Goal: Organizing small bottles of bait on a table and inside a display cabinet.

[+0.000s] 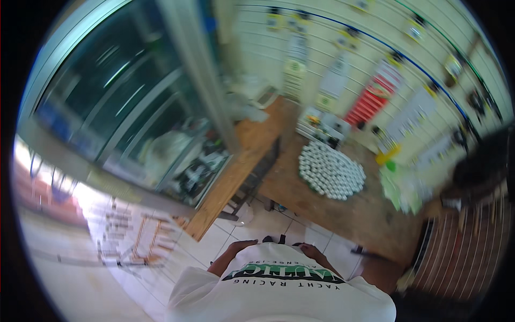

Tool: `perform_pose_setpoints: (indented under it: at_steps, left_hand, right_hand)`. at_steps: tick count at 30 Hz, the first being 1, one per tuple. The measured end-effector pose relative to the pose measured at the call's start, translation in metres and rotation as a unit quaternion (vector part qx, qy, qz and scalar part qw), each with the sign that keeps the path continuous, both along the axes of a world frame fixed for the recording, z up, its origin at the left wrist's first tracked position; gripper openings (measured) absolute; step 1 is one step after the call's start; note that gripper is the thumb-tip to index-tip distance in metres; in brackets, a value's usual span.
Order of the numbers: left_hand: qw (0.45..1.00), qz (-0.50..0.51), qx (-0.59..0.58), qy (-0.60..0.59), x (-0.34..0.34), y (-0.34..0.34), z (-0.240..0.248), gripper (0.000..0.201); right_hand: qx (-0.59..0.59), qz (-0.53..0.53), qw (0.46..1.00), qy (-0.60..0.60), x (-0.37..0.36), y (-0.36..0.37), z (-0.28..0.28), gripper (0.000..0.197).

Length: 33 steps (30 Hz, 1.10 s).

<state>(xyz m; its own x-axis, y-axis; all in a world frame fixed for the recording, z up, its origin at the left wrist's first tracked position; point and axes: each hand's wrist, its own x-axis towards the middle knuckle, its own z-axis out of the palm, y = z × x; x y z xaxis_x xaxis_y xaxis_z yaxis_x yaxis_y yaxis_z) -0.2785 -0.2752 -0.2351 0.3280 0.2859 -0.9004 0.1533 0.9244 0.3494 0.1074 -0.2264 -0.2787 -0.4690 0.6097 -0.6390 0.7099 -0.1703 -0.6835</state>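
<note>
Both of my hands are low in front of my white shirt (279,287), short of the wooden table's front edge. My left hand (242,246) shows only in part past the shirt, its fingers mostly hidden. On the other side, my right hand (310,249) is also partly covered by the shirt. Small dark shapes (282,240) show between the hands; I cannot make out what they are or whether a hand touches them. Beyond, on the wooden table (289,185), many small white cylindrical pieces (330,170) stand packed in a rounded cluster.
Left stands a glass cabinet (134,102) over a wooden ledge (214,209). Behind the white pieces sit an open box (322,126), a yellow bottle (387,154) and pale green plastic (399,185). Packages (375,91) hang on the slatted wall. White tiles (214,241) cover the floor.
</note>
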Motion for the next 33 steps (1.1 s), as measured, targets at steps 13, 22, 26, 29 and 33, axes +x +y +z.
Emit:
perform_pose_setpoints:
  at_steps: [13, 22, 26, 29, 33]
  left_hand:
    - [0.896, -0.441, 0.035, 0.037, 0.091, 0.101, 0.013, 0.06]
    - [0.669, -0.201, 0.712, 0.065, 0.198, 0.196, 0.119, 0.015]
    - [0.56, -0.203, 0.783, 0.178, 0.232, 0.23, 0.145, 0.028]
    - [0.494, -0.244, 0.808, 0.207, 0.244, 0.24, 0.135, 0.041]
    - [0.499, -0.288, 0.789, 0.214, 0.251, 0.249, 0.116, 0.046]
  right_hand:
    - [0.118, -0.46, 0.866, -0.158, -0.033, -0.129, 0.058, 0.029]
    - [0.478, -0.439, 0.756, -0.086, 0.005, 0.044, 0.145, 0.018]
    - [0.535, -0.386, 0.744, -0.101, 0.018, 0.116, 0.171, 0.029]
    - [0.516, -0.327, 0.781, -0.131, 0.023, 0.141, 0.174, 0.035]
    - [0.464, -0.301, 0.807, -0.206, 0.023, 0.154, 0.165, 0.032]
